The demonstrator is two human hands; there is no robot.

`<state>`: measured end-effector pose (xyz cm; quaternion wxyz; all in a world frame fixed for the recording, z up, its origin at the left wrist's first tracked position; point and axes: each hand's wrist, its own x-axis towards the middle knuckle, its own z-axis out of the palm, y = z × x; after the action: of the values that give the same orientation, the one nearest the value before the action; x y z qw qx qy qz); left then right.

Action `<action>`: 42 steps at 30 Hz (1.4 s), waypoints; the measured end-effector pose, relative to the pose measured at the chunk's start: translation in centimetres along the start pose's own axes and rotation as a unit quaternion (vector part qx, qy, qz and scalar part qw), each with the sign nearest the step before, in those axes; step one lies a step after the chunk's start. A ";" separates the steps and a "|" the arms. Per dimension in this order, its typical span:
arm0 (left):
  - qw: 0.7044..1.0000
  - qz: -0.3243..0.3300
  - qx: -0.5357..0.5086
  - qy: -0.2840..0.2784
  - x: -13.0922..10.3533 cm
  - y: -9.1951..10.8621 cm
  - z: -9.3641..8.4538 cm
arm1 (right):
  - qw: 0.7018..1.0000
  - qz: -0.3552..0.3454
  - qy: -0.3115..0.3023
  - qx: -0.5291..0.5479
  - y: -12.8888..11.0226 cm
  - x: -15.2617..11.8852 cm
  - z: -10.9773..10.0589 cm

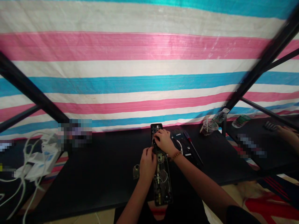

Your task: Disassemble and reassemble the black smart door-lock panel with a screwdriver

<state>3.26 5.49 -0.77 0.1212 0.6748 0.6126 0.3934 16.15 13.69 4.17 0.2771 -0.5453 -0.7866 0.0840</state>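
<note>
A long black device point(166, 177), like an opened electronic door lock with a circuit board at its far end and metal parts inside, lies lengthwise before me and juts over the table's near edge. My right hand point(164, 141) is bent over its upper part, fingers pinched near a thin white wire; the fingertips are partly hidden. Beside the device's left edge my left hand point(148, 163) is closed, its fingertips meeting at the middle of the housing. What either hand pinches is too small to make out. A small metal plate point(136, 171) lies left of my left hand.
Right of the device are a dark panel point(179, 136) with white cables and a screwdriver point(192, 146). Farther right stand a plastic cup point(209, 127) and a clear bottle point(220, 116). White cables and a power strip point(44, 161) sit left. Another person's hand point(286, 133) shows far right.
</note>
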 end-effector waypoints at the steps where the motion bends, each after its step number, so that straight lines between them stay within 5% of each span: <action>1: 1.000 0.000 -0.001 -0.003 0.2 0.0 -0.1 | 1.000 0.005 0.007 0.003 -0.1 -0.1 0.0; 14: 0.985 -0.093 -0.129 0.064 0.0 0.2 0.0 | 0.995 0.062 0.049 0.061 -1.0 -1.7 2.8; 21: 0.975 -0.104 -0.162 0.112 -0.2 0.8 -0.4 | 0.993 0.076 0.095 0.003 -1.8 -2.4 3.2; 29: 0.977 -0.085 -0.182 0.074 0.2 0.9 0.0 | 0.998 0.016 0.067 -0.004 -1.0 -1.8 2.5; 35: 0.983 -0.049 -0.171 0.042 0.4 1.2 0.1 | 0.994 -0.095 -0.044 0.026 1.1 0.3 0.9; 42: 0.974 -0.090 -0.188 0.087 -1.5 0.8 1.5 | 0.994 -0.098 -0.003 0.041 1.8 1.2 2.3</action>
<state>4.94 4.38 -1.82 0.2272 0.5453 0.5943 0.5457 16.15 15.90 1.91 0.3034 -0.4533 -0.8333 0.0900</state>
